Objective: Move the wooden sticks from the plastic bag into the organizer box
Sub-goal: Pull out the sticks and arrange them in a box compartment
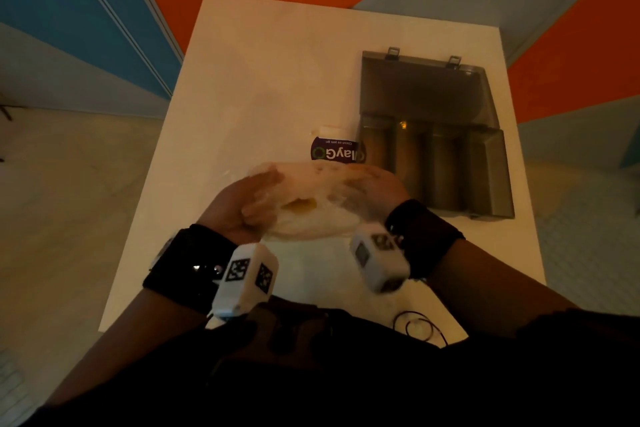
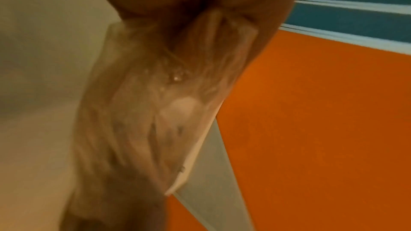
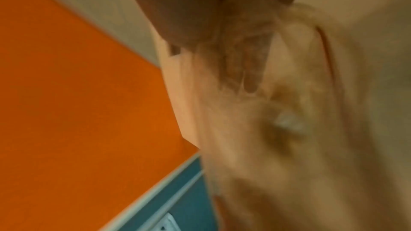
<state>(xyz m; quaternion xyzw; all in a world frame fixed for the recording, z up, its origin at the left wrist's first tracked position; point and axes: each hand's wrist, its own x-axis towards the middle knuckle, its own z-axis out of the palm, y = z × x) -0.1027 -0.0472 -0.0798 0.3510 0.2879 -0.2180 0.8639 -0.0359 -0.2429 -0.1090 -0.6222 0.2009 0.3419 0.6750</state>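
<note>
A crumpled clear plastic bag (image 1: pixel 311 208) is held up over the white table (image 1: pixel 263 80), between both hands. My left hand (image 1: pixel 249 198) grips its left end, fingers curled into the plastic. My right hand (image 1: pixel 377 189) grips the right end, seen partly through the film. A pale yellow patch (image 1: pixel 299 206) shows inside the bag; I cannot make out separate sticks. The smoky grey organizer box (image 1: pixel 433 163) lies open at the right, its lid (image 1: pixel 422 87) flat behind it, and brown contents fill its long compartments. Both wrist views show blurred bag (image 2: pixel 142 120) plastic (image 3: pixel 266 129) hanging from the fingers.
A small white bottle with a purple label (image 1: pixel 334 149) lies just left of the box, behind the bag. A thin black cable (image 1: pixel 419 326) loops at the table's near right edge. The table's far half is bare; orange and blue floor lies beyond.
</note>
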